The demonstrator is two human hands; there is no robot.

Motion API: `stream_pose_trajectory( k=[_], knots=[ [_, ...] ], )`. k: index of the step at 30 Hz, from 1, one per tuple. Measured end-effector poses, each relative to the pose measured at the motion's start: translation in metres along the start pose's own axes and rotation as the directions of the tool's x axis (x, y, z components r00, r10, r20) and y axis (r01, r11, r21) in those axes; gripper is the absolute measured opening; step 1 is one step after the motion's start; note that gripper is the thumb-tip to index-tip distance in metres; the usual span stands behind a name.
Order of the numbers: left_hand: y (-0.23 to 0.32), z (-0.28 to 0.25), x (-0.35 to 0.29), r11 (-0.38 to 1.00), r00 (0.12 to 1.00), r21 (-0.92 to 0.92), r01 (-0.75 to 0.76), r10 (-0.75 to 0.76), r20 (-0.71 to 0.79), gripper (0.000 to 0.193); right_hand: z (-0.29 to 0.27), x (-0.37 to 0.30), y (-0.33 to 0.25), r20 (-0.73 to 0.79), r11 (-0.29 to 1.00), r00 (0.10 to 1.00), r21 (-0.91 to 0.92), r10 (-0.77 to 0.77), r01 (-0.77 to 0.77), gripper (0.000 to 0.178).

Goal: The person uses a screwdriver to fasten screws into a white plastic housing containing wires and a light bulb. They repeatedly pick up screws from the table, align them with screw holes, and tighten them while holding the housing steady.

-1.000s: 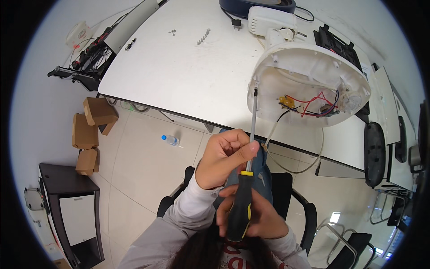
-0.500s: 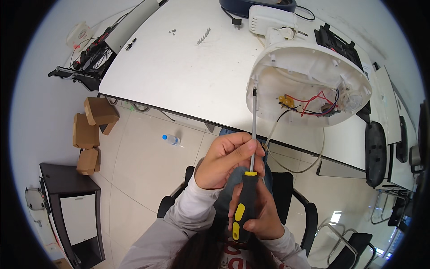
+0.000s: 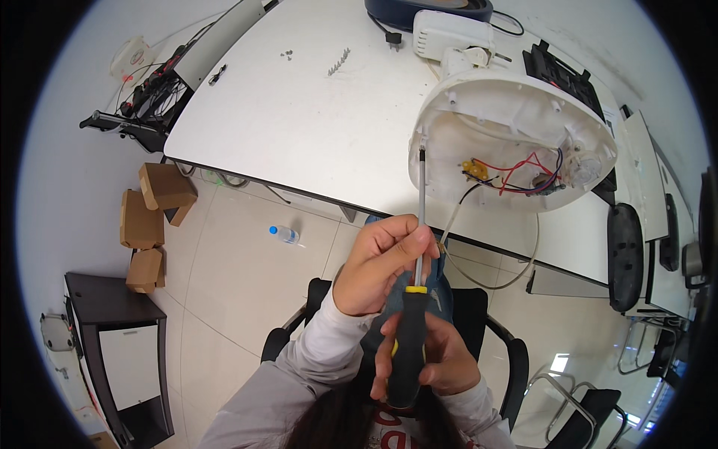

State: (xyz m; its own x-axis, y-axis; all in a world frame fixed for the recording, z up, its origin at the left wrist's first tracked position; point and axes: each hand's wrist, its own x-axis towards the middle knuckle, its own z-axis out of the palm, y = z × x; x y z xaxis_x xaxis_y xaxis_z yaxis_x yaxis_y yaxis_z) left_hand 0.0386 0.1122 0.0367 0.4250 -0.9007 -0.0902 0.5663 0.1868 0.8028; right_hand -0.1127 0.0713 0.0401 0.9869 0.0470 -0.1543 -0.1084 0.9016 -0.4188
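Observation:
My right hand [image 3: 441, 358] is closed around the black and yellow handle of a screwdriver [image 3: 409, 340]. Farther up, my left hand [image 3: 381, 262] pinches the metal shaft between thumb and fingers. The dark tip reaches the left inner wall of a white plastic housing [image 3: 516, 86], which lies with its hollow side toward me; whether a screw sits under the tip is too small to tell. Inside the housing are red, blue and black wires, a yellow component [image 3: 474, 170] and a small circuit board [image 3: 544, 182]. A pale cable [image 3: 537, 247] loops from it over the table edge.
A row of small screws [image 3: 339, 62] and a few loose ones [image 3: 287, 55] lie on the white table [image 3: 299, 112]. A black tool case [image 3: 561, 75] and a dark blue appliance [image 3: 426, 9] stand behind. Cardboard boxes [image 3: 142, 217] and a bottle [image 3: 284, 234] are on the floor.
The screwdriver handle has turned in my right hand, so its yellow patches now mostly face away. My right fingers have shifted around it; the left hand keeps its pinch on the shaft.

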Motion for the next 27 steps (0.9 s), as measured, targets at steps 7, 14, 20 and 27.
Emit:
stream_pose_trajectory(
  k=[7,14,20,27],
  knots=[
    [0.002,-0.002,-0.002,0.997,0.998,0.047,0.056,-0.056,-0.012,0.028,0.001,0.012,0.012,-0.106,0.948,0.989,-0.312,-0.108,0.070,0.067],
    [0.002,-0.006,-0.001,0.993,0.989,-0.058,0.100,-0.093,0.113,0.031,0.007,0.000,-0.002,0.054,0.988,0.999,0.156,-0.007,-0.002,0.081],
    [0.002,-0.002,0.000,0.991,0.997,-0.121,0.060,-0.054,0.057,0.028,0.001,0.000,0.002,0.040,0.993,0.992,0.010,-0.117,0.117,0.075],
    [0.002,0.004,0.000,0.998,0.997,0.031,0.062,-0.060,-0.055,0.028,-0.005,0.003,0.010,-0.153,0.888,0.951,-0.423,-0.269,0.183,0.060]
  ],
)
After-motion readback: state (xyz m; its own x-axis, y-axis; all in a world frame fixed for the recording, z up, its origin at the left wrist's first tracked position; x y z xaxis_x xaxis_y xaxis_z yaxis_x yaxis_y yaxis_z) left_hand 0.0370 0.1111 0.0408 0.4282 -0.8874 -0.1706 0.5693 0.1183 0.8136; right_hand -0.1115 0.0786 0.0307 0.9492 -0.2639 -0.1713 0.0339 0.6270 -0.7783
